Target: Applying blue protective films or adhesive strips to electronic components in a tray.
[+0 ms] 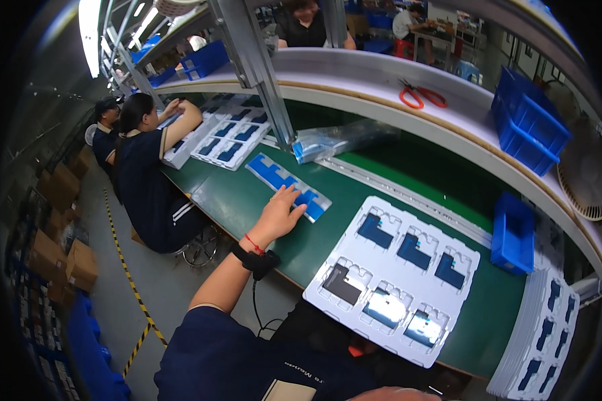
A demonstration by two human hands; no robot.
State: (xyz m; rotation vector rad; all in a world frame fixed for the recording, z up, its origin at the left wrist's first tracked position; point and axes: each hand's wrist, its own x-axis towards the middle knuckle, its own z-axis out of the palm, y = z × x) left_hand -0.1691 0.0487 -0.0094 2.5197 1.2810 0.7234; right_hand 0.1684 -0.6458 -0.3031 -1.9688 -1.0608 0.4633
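Note:
My left hand [282,212] reaches over the green bench, wearing a red cord and a black band at the wrist. Its fingers are apart and rest on a strip sheet [267,172] with blue film pieces on a pale backing. To the right lies a white moulded tray [386,273] holding several flat L-shaped parts, such as a dark blue one [415,251]. Two of the nearer parts shine brightly, and beside them sits a dark grey part [343,283]. Only a bit of my right hand [396,394] shows at the lower edge, with its fingers hidden.
A stack of filled trays [535,334] stands at the right, near a blue bin [513,234]. Clear plastic bags [341,140] lie behind the sheet. Orange-handled pliers [421,95] rest on the shelf above. A co-worker [147,167] sits at the left beside more trays [231,144].

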